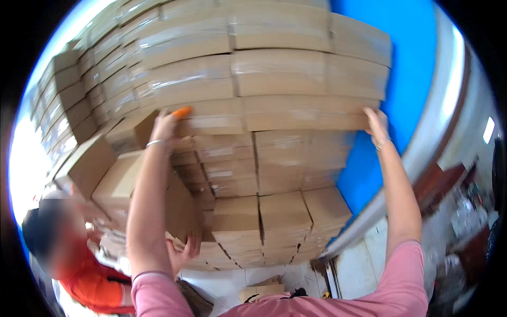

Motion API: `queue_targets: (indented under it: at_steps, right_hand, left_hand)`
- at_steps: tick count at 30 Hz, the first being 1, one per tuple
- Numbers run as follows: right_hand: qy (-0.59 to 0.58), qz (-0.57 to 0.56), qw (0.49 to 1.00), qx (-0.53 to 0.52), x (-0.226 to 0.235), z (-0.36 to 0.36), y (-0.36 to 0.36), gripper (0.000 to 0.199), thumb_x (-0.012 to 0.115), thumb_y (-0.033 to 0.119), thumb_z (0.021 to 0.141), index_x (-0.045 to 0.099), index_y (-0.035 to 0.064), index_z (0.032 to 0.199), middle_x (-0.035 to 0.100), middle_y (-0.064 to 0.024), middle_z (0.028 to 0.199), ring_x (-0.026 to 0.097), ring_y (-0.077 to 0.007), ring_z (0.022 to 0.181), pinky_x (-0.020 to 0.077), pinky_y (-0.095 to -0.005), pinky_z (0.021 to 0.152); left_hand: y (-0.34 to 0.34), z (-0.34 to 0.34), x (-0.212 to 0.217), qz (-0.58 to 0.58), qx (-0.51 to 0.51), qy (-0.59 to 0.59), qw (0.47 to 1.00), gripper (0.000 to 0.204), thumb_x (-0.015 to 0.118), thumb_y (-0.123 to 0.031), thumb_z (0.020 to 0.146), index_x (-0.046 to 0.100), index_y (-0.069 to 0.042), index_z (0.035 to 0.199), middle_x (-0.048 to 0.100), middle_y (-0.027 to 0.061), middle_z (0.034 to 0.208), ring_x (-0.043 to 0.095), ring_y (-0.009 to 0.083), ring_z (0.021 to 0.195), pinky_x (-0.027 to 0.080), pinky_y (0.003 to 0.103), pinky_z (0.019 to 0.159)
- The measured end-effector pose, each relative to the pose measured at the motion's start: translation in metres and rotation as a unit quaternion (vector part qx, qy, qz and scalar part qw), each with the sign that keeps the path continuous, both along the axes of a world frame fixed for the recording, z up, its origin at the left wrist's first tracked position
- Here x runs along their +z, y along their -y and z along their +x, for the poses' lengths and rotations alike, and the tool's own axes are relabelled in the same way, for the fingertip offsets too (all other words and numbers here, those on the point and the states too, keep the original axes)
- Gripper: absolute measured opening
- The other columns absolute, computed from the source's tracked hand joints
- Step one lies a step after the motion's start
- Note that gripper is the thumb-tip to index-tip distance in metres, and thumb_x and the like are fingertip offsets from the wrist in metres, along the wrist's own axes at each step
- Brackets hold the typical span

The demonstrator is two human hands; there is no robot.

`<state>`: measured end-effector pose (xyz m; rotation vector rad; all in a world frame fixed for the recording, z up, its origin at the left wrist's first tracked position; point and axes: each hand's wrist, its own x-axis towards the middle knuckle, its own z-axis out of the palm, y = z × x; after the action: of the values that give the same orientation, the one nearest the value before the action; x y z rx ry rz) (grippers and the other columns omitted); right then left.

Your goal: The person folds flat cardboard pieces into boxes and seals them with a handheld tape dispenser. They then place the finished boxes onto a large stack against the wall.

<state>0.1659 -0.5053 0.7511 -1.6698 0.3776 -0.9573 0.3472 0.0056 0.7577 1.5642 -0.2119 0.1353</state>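
My arms reach forward to a stack of brown cardboard boxes taped with clear film. My left hand [166,127] is at the left end of a protruding row, its fingers closed around a small orange thing [182,112] whose kind I cannot make out. At the row's right end, my right hand [376,127] grips the edge of a long cardboard box [311,112], beside the blue wall. That row juts out over lower boxes [280,158]. Motion blurs the fingers a little.
A person in red and orange [92,280] stands at the lower left. Another hand, not mine [185,253], touches the bottom of a large box [182,211]. Lower boxes form a step [285,211]. A blue panel [406,68] bounds the stack; clutter [465,216] lies right.
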Motion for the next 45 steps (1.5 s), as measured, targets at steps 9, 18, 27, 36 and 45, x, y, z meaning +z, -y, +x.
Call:
queue_targets:
  at_steps: [9, 18, 27, 36, 45]
  right_hand:
    - [-0.076, -0.194, 0.958, -0.195, -0.037, 0.057, 0.044, 0.064, 0.065, 0.039, 0.078, 0.051, -0.0116, 0.115, 0.058, -0.027, 0.112, 0.057, -0.0384, 0.104, 0.0436, -0.041, 0.091]
    - [-0.042, -0.231, 0.959, -0.159, -0.068, 0.056, 0.058, 0.07, 0.061, 0.046, 0.083, 0.045, -0.0121, 0.119, 0.055, -0.0296, 0.116, 0.055, -0.0407, 0.107, 0.0434, -0.042, 0.092]
    - [-0.105, -0.331, 0.902, -0.257, -0.083, 0.05, 0.034, 0.082, 0.066, 0.038, 0.081, 0.029, -0.0113, 0.134, 0.045, -0.032, 0.127, 0.045, -0.0429, 0.117, 0.0376, -0.0453, 0.1]
    - [-0.093, -0.398, 0.859, -0.307, -0.076, 0.047, 0.022, 0.08, 0.063, 0.045, 0.081, 0.034, -0.0065, 0.134, 0.044, -0.0292, 0.128, 0.043, -0.0414, 0.119, 0.0364, -0.0472, 0.1]
    - [-0.063, -0.445, 0.83, -0.331, -0.084, 0.041, 0.016, 0.075, 0.059, 0.046, 0.084, 0.036, -0.0031, 0.136, 0.039, -0.0231, 0.137, 0.037, -0.0369, 0.128, 0.0323, -0.0456, 0.104]
  left_hand:
    - [0.052, 0.029, -0.047, -0.095, 0.031, -0.003, 0.995, 0.053, 0.059, -0.013, 0.082, 0.036, -0.003, 0.128, 0.053, 0.0154, 0.114, 0.061, 0.0262, 0.094, 0.053, 0.045, 0.073]
    - [0.083, 0.076, -0.085, 0.09, 0.283, 0.109, 0.949, 0.078, 0.067, -0.032, 0.079, 0.026, 0.001, 0.138, 0.048, 0.0247, 0.125, 0.05, 0.035, 0.115, 0.042, 0.042, 0.095]
    - [0.091, 0.053, -0.1, 0.191, 0.334, 0.071, 0.92, 0.089, 0.061, -0.046, 0.082, 0.016, -0.001, 0.144, 0.035, 0.0279, 0.138, 0.036, 0.0415, 0.127, 0.033, 0.048, 0.103]
    - [0.113, -0.089, -0.201, 0.17, 0.133, 0.22, 0.951, 0.063, 0.068, -0.021, 0.079, 0.041, 0.002, 0.131, 0.038, 0.0296, 0.135, 0.035, 0.0431, 0.127, 0.032, 0.042, 0.105]
    - [0.031, -0.199, -0.295, 0.208, 0.118, 0.0, 0.971, 0.059, 0.071, -0.012, 0.079, 0.044, -0.001, 0.13, 0.045, 0.0187, 0.132, 0.048, 0.0261, 0.12, 0.046, 0.032, 0.091]
